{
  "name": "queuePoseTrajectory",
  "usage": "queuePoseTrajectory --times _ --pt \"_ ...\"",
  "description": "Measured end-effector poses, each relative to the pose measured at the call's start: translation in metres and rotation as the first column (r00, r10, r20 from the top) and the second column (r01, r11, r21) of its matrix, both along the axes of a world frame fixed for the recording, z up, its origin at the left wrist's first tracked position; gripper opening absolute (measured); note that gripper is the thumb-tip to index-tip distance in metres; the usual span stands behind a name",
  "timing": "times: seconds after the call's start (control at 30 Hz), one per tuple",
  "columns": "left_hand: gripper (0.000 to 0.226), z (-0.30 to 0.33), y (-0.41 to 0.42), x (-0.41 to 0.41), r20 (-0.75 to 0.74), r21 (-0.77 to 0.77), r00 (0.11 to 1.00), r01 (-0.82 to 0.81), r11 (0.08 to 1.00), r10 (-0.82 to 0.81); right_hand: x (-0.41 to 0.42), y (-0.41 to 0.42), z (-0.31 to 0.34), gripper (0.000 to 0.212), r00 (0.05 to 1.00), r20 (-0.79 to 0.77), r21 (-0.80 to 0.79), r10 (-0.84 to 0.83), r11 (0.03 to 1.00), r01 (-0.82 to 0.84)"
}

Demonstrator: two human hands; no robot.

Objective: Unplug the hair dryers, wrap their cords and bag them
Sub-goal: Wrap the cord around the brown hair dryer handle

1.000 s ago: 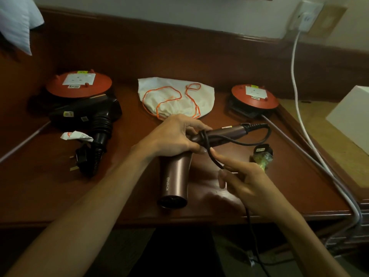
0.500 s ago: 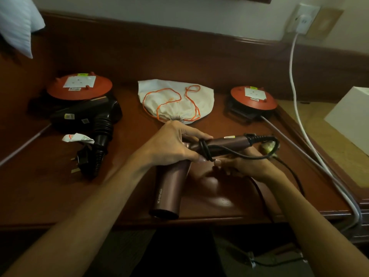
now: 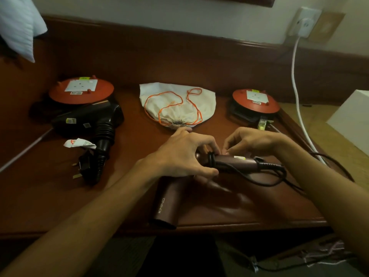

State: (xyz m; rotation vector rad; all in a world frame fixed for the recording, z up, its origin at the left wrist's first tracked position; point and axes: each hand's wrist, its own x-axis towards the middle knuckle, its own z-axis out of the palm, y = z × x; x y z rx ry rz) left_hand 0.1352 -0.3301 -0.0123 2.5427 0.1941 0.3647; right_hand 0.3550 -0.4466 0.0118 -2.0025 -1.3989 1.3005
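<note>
A bronze hair dryer [image 3: 167,204] lies at the front of the wooden desk [image 3: 50,196], barrel towards me, handle pointing right. My left hand [image 3: 183,154] grips it where barrel meets handle. My right hand [image 3: 249,141] pinches its black cord [image 3: 265,181] against the top of the handle, where a turn of cord loops round. The rest of the cord trails off the desk's right edge. A black hair dryer [image 3: 87,120] with its plug [image 3: 83,168] lies at the left. A white drawstring bag [image 3: 177,105] with orange cord lies at the back centre.
Two red extension reels, the left reel [image 3: 81,90] and the right reel [image 3: 255,101], sit at the back. A white cable [image 3: 295,86] hangs from a wall socket [image 3: 304,23]. A white box [image 3: 351,118] stands to the right. A crumpled tag [image 3: 79,142] lies beside the black dryer.
My right hand came up from under the handle and now lies over it, carrying the cord round. The green-tagged plug near the handle has gone from sight.
</note>
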Motion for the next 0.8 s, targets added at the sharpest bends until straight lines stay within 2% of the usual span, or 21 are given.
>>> queuePoseTrajectory --times 0.07,0.23,0.27,0.33,0.4,0.47,0.57,0.67,0.8 --pt "0.053 0.002 0.000 0.003 -0.026 0.018 1.000 0.010 1.000 -0.009 0.000 -0.001 0.010 0.010 0.999 -0.039 0.000 -0.007 1.000 0.007" --pt "0.078 0.008 0.002 0.001 -0.100 0.006 0.994 -0.038 0.999 0.039 -0.016 -0.003 0.035 0.026 0.994 -0.097 0.128 -0.047 0.990 0.060" --pt "0.083 0.009 0.000 0.002 -0.120 0.019 0.992 -0.037 0.999 0.039 -0.022 -0.005 0.039 0.029 0.996 -0.070 0.147 -0.047 0.988 0.057" --pt "0.087 0.010 -0.001 0.006 -0.162 0.038 0.986 -0.018 0.999 0.024 -0.035 -0.005 0.041 0.032 0.995 0.082 0.180 -0.054 0.983 0.038" --pt "0.083 0.010 -0.003 0.013 -0.192 0.079 0.981 0.006 0.997 0.009 -0.048 -0.003 0.040 0.034 0.970 0.239 0.200 -0.049 0.980 0.000" --pt "0.077 0.009 -0.002 0.017 -0.206 0.133 0.979 0.015 0.991 0.012 -0.055 -0.003 0.040 0.036 0.941 0.331 0.232 -0.074 0.973 -0.005" --pt "0.065 0.011 -0.003 0.020 -0.215 0.185 0.976 0.002 0.983 0.038 -0.064 -0.009 0.045 0.039 0.915 0.381 0.288 -0.135 0.957 0.021" --pt "0.053 0.010 -0.007 0.022 -0.216 0.216 0.973 -0.028 0.976 0.076 -0.076 -0.017 0.050 0.036 0.903 0.415 0.253 -0.109 0.968 0.001" --pt "0.057 0.008 -0.005 0.019 -0.171 0.155 0.980 -0.072 0.985 0.098 -0.085 -0.031 0.053 0.024 0.908 0.370 0.256 -0.196 0.961 0.103"
